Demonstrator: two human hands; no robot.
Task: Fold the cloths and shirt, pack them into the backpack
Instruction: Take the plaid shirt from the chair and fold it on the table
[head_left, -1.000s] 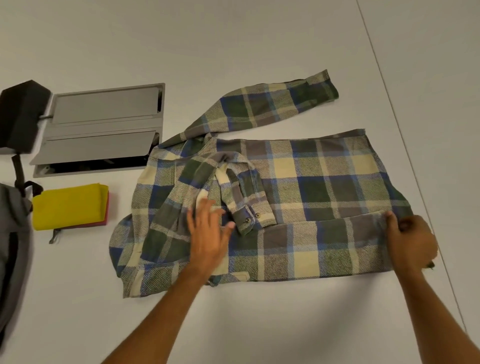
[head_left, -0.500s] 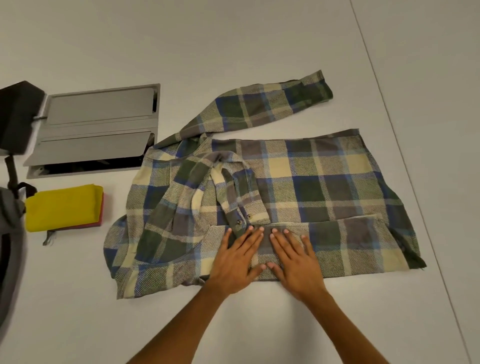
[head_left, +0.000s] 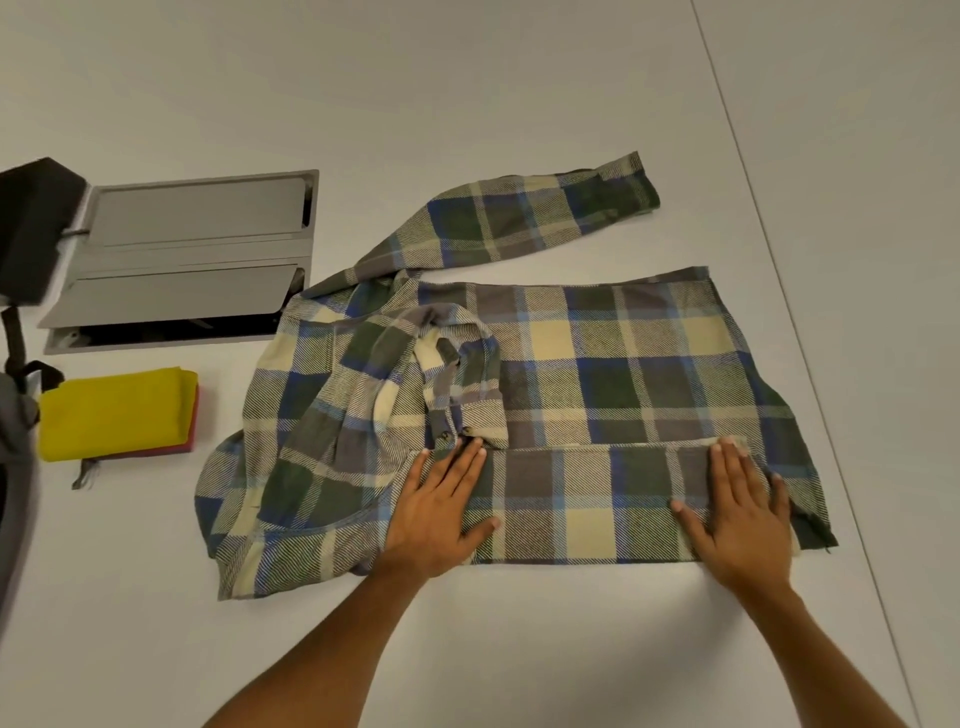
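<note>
1. At the far left edge a grey backpack (head_left: 13, 467) shows only in part, blurred, with a black strap beside it; whether its opening is unzipped cannot be told.
2. Just right of it, a folded yellow cloth (head_left: 117, 413) lies on a folded pink cloth (head_left: 191, 439), stacked on the white surface (head_left: 519, 104). Both look ready to pack.
3. Behind the stack, a grey hatch (head_left: 182, 260) set in the surface stands partly open; a black object (head_left: 34, 228) sits at its left end.
4. The plaid shirt (head_left: 597, 364) lies spread across the middle of the surface. One sleeve (head_left: 519, 218) stretches away toward the upper right, the other (head_left: 457, 384) is bunched over the chest, and the near edge is turned up into a long flap.
5. The left hand (head_left: 441, 509) presses flat on the flap's left end, fingers straight and together, gripping nothing.
6. The right hand (head_left: 737, 514) presses flat on the flap's right end, fingers straight, thumb spread, also holding nothing.
7. The step in hand appears to be smoothing the first lengthwise fold of the shirt.
8. The next move likely calls for bringing the far sleeve in over the body and folding the far edge to match, then folding the shirt crosswise small enough for the backpack.
</note>
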